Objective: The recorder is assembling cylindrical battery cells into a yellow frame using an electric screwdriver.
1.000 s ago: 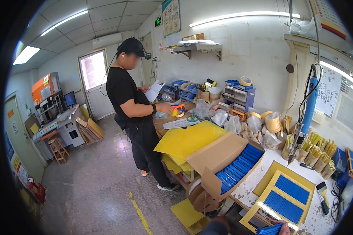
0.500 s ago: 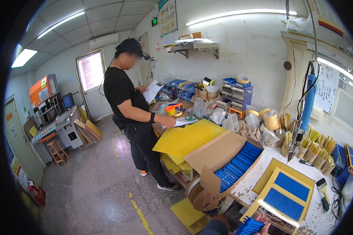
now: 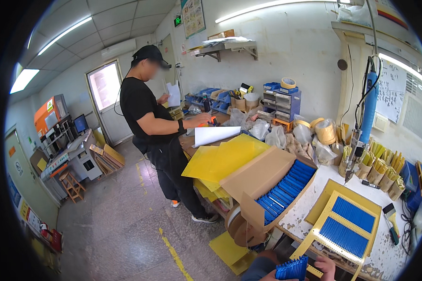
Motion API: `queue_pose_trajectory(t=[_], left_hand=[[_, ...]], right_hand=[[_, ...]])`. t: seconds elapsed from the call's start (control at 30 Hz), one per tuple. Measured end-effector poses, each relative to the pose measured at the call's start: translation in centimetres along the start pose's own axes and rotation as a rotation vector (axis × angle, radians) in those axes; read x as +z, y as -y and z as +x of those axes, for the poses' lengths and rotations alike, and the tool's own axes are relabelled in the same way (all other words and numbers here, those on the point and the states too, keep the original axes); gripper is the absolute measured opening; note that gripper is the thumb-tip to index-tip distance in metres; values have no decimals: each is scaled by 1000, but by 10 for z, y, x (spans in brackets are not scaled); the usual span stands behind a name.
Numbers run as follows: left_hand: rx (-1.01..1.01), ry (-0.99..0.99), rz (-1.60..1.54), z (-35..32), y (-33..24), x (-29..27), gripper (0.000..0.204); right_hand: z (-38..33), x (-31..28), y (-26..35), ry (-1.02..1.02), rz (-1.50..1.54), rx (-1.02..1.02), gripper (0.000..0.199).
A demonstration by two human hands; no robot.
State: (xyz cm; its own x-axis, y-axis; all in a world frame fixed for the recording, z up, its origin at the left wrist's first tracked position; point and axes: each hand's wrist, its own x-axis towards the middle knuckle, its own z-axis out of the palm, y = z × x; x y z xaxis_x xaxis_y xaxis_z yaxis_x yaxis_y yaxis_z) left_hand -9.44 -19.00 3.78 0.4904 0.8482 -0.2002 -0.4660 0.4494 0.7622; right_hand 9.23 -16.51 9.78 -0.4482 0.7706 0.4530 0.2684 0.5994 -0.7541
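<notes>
At the lower edge, my left hand (image 3: 270,277) grips a bundle of narrow blue parts (image 3: 291,268), mostly below the picture's edge. My right hand (image 3: 326,267) is just right of the bundle, apart from it, fingers loosely bent and spread; I see nothing in them. Between and beyond my hands, a yellow perforated frame (image 3: 309,247) reaches over the table edge. Two blocks of thin blue parts (image 3: 343,236) fill its openings. Under its far side lies a yellow-brown board (image 3: 320,207). To the left, an open cardboard box (image 3: 248,174) holds rows of similar blue parts (image 3: 288,191).
A blue electric screwdriver (image 3: 369,107) hangs above the white worn table (image 3: 290,222). A brush (image 3: 391,224) lies at the right, near several tubs of yellow strips (image 3: 375,175). Yellow sheets (image 3: 220,159) and a co-worker (image 3: 147,112) are left of the box; a reel (image 3: 243,229) stands below.
My right hand has moved off the blue bundle to the right. The bundle sits more upright in my left hand. The co-worker has shifted a white paper sheet onto the yellow sheets' far side.
</notes>
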Motion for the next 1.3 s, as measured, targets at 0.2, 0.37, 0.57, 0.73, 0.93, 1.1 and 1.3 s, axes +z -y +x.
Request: queue_pose_trajectory(t=[0.2, 0.37, 0.57, 0.73, 0.93, 1.1, 1.3], left_hand=[[-26, -7, -12, -16, -3, 9, 47], [-53, -83, -69, -22, -21, 25, 22], [-75, -100, -75, -23, -16, 25, 21], [-114, -106, -96, -17, -9, 19, 21], [-122, -123, -102, -16, -11, 23, 19], [-135, -126, -109, -17, 0, 15, 18], [-157, -141, -89, -15, 1, 16, 13]], right_hand=[[11, -2, 4, 315, -223, -215, 118], [9, 3, 6, 359, -244, -180, 120], [8, 2, 12, 350, -281, -165, 120], [6, 1, 9, 340, -297, -157, 120], [2, 3, 5, 334, -278, -136, 119], [0, 3, 9, 363, -265, -90, 117], [-2, 4, 6, 356, -276, -86, 116]])
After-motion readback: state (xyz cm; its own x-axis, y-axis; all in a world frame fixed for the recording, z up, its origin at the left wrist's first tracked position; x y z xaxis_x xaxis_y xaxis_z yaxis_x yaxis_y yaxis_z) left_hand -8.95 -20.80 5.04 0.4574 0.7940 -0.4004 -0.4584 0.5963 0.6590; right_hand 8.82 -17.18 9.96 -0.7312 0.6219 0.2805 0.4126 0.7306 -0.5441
